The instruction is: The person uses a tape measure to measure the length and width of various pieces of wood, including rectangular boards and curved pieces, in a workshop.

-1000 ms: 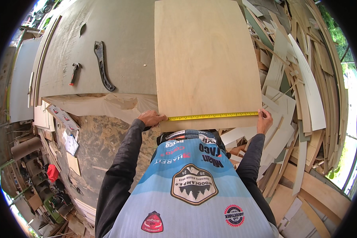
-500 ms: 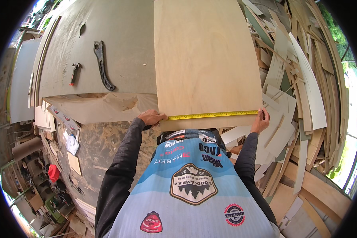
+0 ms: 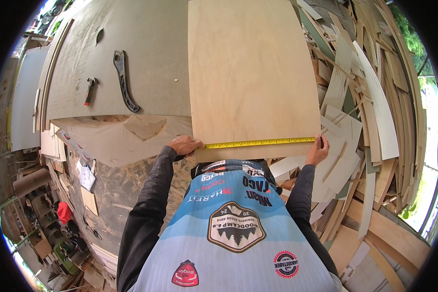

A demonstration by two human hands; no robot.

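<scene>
A yellow tape measure [image 3: 260, 142] is stretched across the near end of a pale plywood sheet [image 3: 253, 73], from one long edge to the other. At the sheet's left edge my left hand [image 3: 186, 145] is closed on the tape's left end; whatever lies under its fingers is hidden. My right hand [image 3: 318, 151] pinches the tape's other end at the right edge, thumb and fingers together. The sheet lies on a large grey-brown worktop and reaches almost to my waist.
On the worktop [image 3: 155, 29] to the left lie a hammer [image 3: 90, 91], a long black handle-like tool [image 3: 125, 82] and a small dark toothed piece [image 3: 99, 36]. Scrap boards and offcuts [image 3: 345, 126] pile up on the right. A red object [image 3: 64, 212] sits among clutter at lower left.
Both hands keep their hold on the tape, which stays across the sheet. The whole view has shifted very slightly; otherwise little differs.
</scene>
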